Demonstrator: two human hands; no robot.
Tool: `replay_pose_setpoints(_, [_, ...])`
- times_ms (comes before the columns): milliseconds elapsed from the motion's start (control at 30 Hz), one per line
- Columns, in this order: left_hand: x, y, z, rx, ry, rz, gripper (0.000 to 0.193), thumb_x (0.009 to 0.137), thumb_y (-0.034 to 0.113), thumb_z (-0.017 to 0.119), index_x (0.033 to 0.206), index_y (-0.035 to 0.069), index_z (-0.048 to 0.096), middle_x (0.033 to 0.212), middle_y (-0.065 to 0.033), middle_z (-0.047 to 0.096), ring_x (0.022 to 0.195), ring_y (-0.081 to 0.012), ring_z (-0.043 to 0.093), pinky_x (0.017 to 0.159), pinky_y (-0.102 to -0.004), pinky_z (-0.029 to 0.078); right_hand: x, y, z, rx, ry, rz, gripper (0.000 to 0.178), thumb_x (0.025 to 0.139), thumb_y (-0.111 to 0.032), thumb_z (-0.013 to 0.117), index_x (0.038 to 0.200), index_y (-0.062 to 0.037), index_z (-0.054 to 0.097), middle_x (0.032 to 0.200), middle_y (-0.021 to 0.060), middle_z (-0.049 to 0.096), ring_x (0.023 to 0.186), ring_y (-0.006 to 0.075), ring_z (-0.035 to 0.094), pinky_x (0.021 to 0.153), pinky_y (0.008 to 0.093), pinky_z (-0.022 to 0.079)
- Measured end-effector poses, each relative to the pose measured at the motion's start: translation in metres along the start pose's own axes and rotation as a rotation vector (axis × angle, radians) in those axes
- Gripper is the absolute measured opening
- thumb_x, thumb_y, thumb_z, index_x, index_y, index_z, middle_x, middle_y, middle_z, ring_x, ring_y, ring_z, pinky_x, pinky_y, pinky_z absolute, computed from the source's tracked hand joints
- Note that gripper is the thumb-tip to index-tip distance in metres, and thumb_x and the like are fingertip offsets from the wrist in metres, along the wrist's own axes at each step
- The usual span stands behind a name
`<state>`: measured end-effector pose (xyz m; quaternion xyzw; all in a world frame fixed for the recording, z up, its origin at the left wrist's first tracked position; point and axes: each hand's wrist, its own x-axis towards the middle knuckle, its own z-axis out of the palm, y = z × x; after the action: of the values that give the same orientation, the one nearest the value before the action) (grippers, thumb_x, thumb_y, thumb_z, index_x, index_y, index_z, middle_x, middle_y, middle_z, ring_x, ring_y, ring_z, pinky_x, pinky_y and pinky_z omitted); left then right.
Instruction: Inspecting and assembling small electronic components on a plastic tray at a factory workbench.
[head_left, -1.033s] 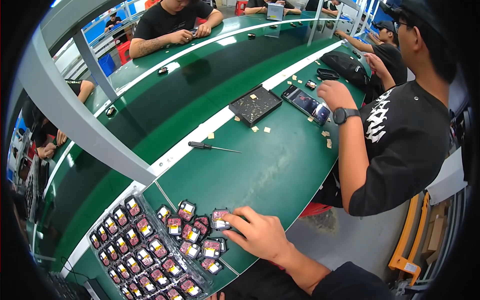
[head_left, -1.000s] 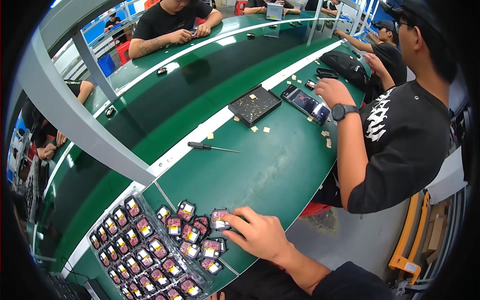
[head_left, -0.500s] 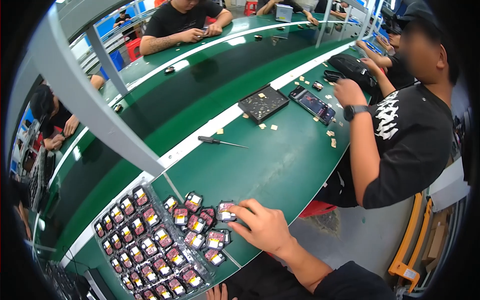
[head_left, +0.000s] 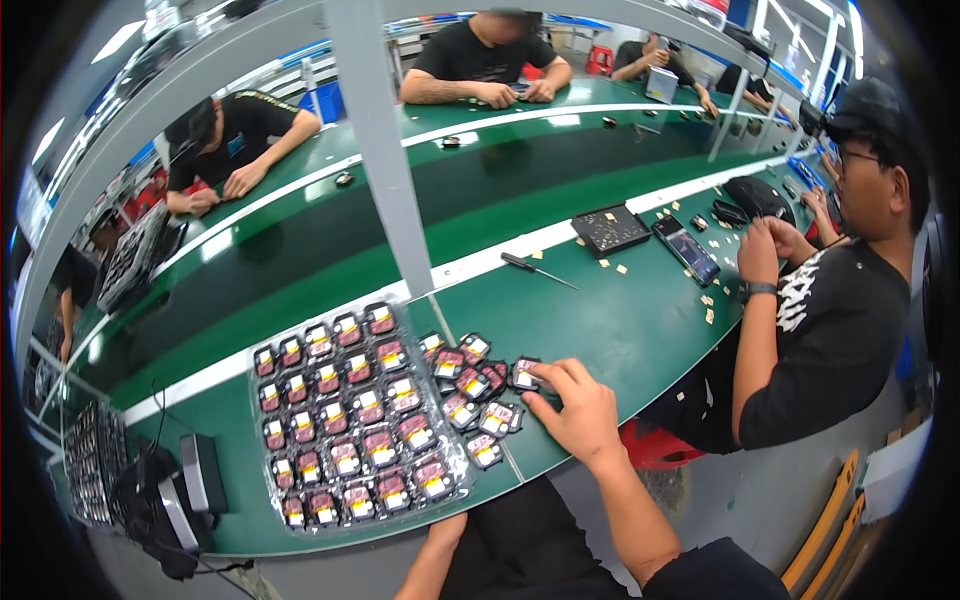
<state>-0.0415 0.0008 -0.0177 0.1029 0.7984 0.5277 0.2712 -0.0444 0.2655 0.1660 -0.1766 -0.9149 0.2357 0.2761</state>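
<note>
The right hand (head_left: 580,415) lies on the green bench (head_left: 620,330), its fingers curled loosely forward, thumb and forefinger tips pinching the edge of a small dark module (head_left: 524,374) with a pale label, at about ten o'clock from the knuckles. That module sits at the outer, three-o'clock end of a loose heap of like modules (head_left: 470,390) spread flat on the bench, just beside a clear plastic tray (head_left: 355,420) filled with rows of the same parts at nine o'clock from the hand. Of the left hand only the forearm (head_left: 435,560) shows, rising at the lower edge below the tray; the hand itself is hidden under the bench edge (so I cannot tell how its fingers stand). At one o'clock from the right hand, well apart, a screwdriver (head_left: 535,269) lies on the bench, and beyond it a black square tray (head_left: 611,229) and a phone (head_left: 686,250) lying flat. A co-worker in a black shirt (head_left: 820,330) sits at two o'clock, both hands raised together by the bench.
</note>
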Motion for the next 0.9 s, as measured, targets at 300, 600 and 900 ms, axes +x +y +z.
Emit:
replay_pose_setpoints(300, [0.016,0.004,0.029,-0.822,0.13,-0.18,0.045,0.104,0.029,0.05,0.142,0.003,0.048,0.144,-0.0113,0.049,0.133,-0.0251,0.043,0.112,-0.0368,0.032,0.0,-0.004,0.001,0.036,0.02,-0.018,0.032,0.08,-0.02,0.079,0.11,-0.0149,0.069,0.098,0.005,0.066,0.086,0.0286,0.069,0.07,0.0399,0.054])
replay_pose_setpoints(600, [0.032,-0.045,0.056,-0.444,0.219,-0.172,0.045,0.107,0.031,0.039,0.132,-0.003,0.054,0.133,-0.0184,0.058,0.119,-0.0298,0.054,0.103,-0.0372,0.04,0.002,-0.014,0.001,-0.002,-0.043,0.043,0.033,0.079,-0.016,0.08,0.11,-0.013,0.069,0.102,0.0056,0.067,0.093,0.0281,0.069,0.074,0.0388,0.054])
replay_pose_setpoints(900, [0.028,-0.048,0.061,-0.215,0.363,0.029,0.033,0.101,0.013,0.045,0.126,-0.006,0.057,0.129,-0.0247,0.059,0.121,-0.0374,0.053,0.105,-0.0437,0.04,0.001,-0.018,0.005,0.026,-0.025,0.068,0.034,0.077,-0.006,0.078,0.11,-0.0039,0.068,0.096,0.0087,0.064,0.073,0.0225,0.059,0.063,0.0319,0.046])
